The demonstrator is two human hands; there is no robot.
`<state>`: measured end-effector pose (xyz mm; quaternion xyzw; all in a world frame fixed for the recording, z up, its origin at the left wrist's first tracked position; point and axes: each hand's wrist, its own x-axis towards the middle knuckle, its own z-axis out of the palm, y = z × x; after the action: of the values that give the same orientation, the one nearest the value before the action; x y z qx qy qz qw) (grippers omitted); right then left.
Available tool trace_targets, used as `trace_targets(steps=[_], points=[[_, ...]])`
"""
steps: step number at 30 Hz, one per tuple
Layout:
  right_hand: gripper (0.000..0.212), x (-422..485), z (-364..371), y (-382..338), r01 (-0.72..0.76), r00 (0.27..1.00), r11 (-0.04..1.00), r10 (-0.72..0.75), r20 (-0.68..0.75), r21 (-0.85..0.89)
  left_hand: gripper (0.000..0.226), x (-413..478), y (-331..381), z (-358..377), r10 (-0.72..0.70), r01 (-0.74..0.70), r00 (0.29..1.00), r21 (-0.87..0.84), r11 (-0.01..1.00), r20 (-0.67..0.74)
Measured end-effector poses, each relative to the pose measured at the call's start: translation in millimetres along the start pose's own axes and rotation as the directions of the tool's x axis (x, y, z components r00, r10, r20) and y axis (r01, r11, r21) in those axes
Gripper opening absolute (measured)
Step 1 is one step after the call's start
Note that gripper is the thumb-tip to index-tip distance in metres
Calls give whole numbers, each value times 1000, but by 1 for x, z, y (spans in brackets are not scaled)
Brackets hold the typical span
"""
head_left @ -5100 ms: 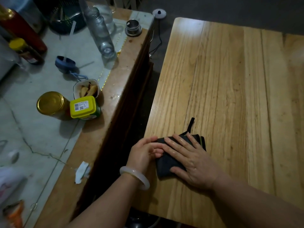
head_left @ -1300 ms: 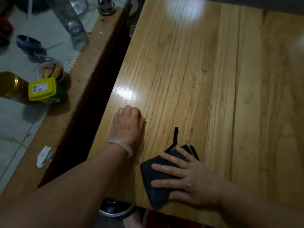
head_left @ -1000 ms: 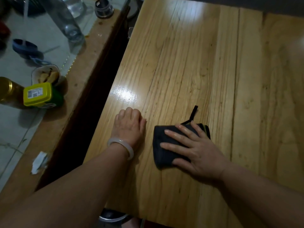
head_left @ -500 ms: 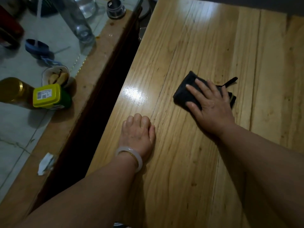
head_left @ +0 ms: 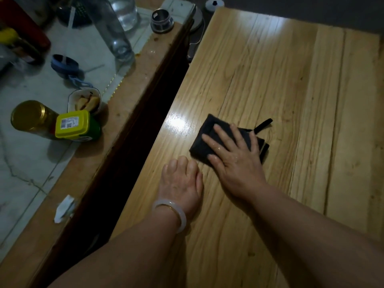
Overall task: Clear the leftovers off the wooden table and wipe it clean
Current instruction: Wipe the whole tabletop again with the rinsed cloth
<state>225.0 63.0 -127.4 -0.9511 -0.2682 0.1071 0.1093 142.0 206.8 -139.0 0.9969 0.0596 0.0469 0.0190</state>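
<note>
A folded black cloth (head_left: 204,134) with a short loop strap lies on the light wooden table (head_left: 301,100), near its left edge. My right hand (head_left: 234,154) presses flat on the cloth, fingers straight and spread. My left hand (head_left: 181,179), with a pale bangle on the wrist, rests on the bare table just left of it, fingers curled under and holding nothing. A shiny wet patch (head_left: 178,123) glints on the wood beside the cloth.
A dark gap separates the table from a counter (head_left: 124,96) on the left. On the counter stand a gold-lidded jar (head_left: 29,115), a yellow-lidded green container (head_left: 74,125), a small bowl of food scraps (head_left: 85,99), clear bottles (head_left: 112,32) and a crumpled paper scrap (head_left: 63,208).
My right hand has slid the cloth back toward me and to the left, close to my left hand. The left hand has stayed resting in place.
</note>
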Motion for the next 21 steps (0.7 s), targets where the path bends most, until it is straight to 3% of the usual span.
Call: trace_targets(steps=[10,21], points=[[48,42,-10,5,347,933,938,-344,103,-15,23,3,1,-3,1,-1,1000,5,1000,12],[52,118,-19,-7,247,967,969,-245,70,-24,27,6,-3,-3,-1,2,999,-19,1000,54]])
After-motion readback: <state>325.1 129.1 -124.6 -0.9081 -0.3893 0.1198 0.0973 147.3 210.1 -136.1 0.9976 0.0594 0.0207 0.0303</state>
